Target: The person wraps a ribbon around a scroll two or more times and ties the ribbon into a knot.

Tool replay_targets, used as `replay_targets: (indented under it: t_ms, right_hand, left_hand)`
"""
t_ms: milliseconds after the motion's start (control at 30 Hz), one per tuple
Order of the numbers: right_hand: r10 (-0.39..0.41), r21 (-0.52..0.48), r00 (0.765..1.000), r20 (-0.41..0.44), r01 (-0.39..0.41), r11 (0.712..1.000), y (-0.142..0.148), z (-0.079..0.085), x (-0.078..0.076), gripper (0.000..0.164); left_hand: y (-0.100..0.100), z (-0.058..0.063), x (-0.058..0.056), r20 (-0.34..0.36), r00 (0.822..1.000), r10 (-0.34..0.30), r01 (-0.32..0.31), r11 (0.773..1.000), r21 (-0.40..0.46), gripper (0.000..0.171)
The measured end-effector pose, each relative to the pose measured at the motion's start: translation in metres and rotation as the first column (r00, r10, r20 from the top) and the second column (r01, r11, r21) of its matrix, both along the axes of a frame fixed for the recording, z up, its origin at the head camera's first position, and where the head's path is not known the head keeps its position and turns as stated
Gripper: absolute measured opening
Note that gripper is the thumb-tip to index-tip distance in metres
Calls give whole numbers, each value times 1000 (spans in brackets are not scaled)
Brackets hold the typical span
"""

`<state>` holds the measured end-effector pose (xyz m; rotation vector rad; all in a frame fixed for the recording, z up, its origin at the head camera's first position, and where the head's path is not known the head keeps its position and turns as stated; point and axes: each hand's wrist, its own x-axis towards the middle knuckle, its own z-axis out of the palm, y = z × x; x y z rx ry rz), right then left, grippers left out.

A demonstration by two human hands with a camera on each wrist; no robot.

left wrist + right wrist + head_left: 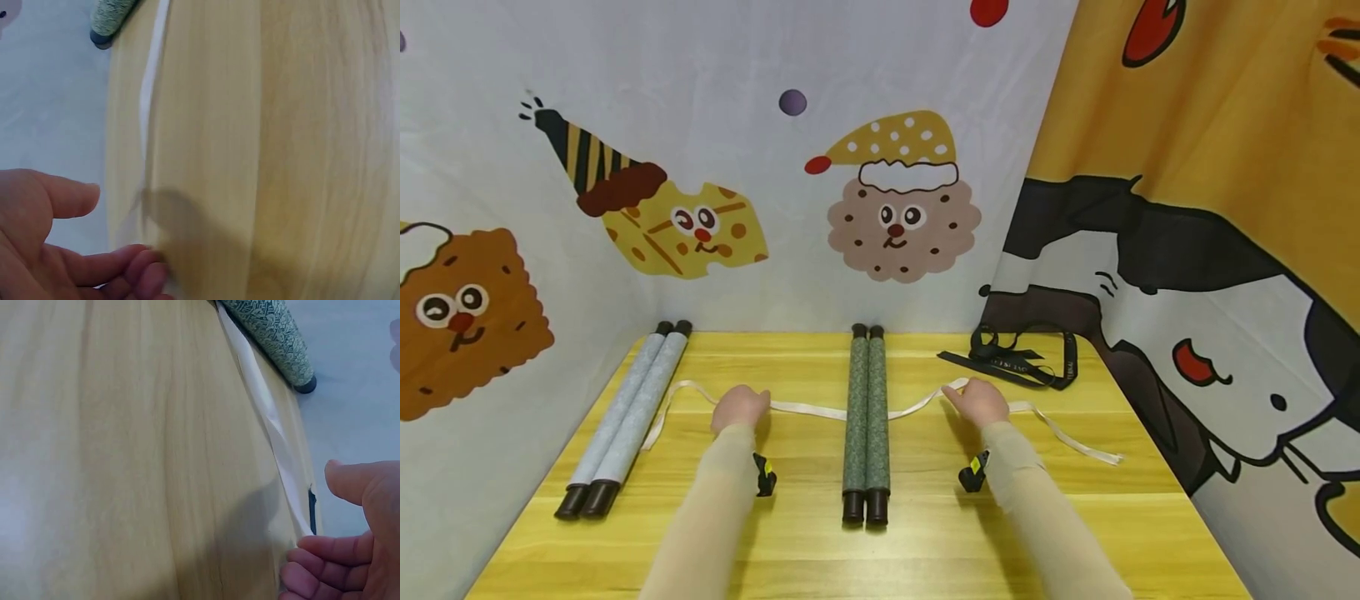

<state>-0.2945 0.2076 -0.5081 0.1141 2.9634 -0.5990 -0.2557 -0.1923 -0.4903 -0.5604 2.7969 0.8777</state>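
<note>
A pair of green patterned scroll rolls with dark end knobs lies side by side on the wooden table. A narrow white ribbon runs out from both sides, its middle hidden beneath the rolls. Left of them, my left hand holds the ribbon in curled fingers, the thumb raised away from them. To the right, my right hand holds the other length at its curled fingers, thumb also raised. Loose ribbon tails trail outward past both hands.
Two pale blue scroll rolls with dark knobs lie along the table's left side, a ribbon tail close beside them. A black printed ribbon lies loosely bunched at the back right. Behind the table hangs a cartoon-printed cloth.
</note>
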Motion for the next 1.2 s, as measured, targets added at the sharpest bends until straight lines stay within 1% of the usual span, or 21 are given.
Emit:
replay_targets:
  t_ms: [167,233,333,433,500,567,667,733,800,967,1133,1200]
  right_hand:
    - [-80,5,997,25,80,997,-7,-4,-9,61]
    - [-98,10,995,25,98,995,-8,-7,-13,63]
    - [-116,36,993,31,115,993,-10,-11,-18,66]
    - [-139,75,989,54,135,988,-14,-12,-22,70]
    - [-152,94,986,71,146,985,-16,-14,-26,73]
    - [-157,109,984,80,148,983,-17,-15,-28,76]
    - [-148,136,987,70,137,981,-16,-17,-29,76]
    - [-139,153,989,52,129,980,-16,-18,-29,72]
    - [-145,149,989,35,139,979,-16,-18,-28,63]
    - [-169,72,986,6,168,983,-15,-20,-26,41]
    - [-202,41,979,-32,203,978,-11,-27,-28,29]
    - [-211,26,977,-31,212,977,-8,-30,-29,26]
  left_hand:
    - [2,-8,-6,-45,995,90,-91,996,-19,49]
    - [3,-13,-9,-63,990,126,-128,991,-32,49]
    - [2,-21,-15,-73,985,158,-163,985,-65,51]
    - [1,-28,-20,-75,983,168,-175,980,-96,53]
    - [1,-29,-21,-74,982,171,-179,978,-111,53]
    - [1,-30,-22,-72,982,173,-180,977,-118,50]
    - [2,-31,-23,-73,980,183,-190,976,-110,41]
    - [2,-31,-23,-76,980,187,-194,976,-100,36]
    - [1,-32,-23,-80,978,190,-197,976,-92,33]
    - [-1,-33,-22,-85,977,196,-203,975,-85,30]
    - [-1,-32,-22,-94,976,199,-205,977,-61,25]
    - [-1,-32,-20,-98,976,194,-200,978,-51,24]
